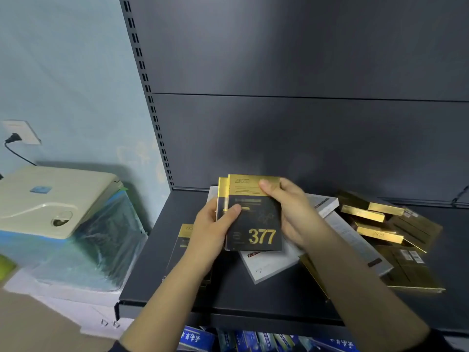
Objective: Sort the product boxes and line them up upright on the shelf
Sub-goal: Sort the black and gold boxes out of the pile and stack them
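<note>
Boxes in black and gold (253, 224), two stacked face to face (the front one reads 377), are held upright above the shelf (228, 298). My left hand (210, 232) curls round their left edge, thumb on the front. My right hand (291, 212) pinches the top right corner. Behind them lie flat white boxes (274, 268) and, to the right, a jumbled pile of gold boxes (378, 235).
</note>
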Demonstrator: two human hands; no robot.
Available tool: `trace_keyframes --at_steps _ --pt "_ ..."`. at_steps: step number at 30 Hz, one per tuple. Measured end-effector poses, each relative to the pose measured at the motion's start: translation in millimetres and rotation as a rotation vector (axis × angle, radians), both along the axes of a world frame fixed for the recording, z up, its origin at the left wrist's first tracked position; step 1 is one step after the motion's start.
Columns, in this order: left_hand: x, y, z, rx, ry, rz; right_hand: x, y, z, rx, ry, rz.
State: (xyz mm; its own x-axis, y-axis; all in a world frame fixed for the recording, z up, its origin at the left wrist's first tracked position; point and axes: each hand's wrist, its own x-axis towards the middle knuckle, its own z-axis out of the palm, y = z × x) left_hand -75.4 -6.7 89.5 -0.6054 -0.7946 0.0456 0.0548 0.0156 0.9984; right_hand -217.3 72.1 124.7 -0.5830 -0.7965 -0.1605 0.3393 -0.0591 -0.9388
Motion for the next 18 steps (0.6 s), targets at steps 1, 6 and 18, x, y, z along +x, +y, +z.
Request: trace_keyframes --at_steps 1,6,18 --pt "3 0 -2 0.024 0.011 0.027 6 1 -8 -0.003 -0.044 0.006" --pt "24 -12 -17 0.052 -0.068 0.103 18 7 -41 0.105 0.012 0.062" --pt "73 -41 -53 0.026 -0.357 0.342 27 -1 -59 0.226 -0.263 -0.041"
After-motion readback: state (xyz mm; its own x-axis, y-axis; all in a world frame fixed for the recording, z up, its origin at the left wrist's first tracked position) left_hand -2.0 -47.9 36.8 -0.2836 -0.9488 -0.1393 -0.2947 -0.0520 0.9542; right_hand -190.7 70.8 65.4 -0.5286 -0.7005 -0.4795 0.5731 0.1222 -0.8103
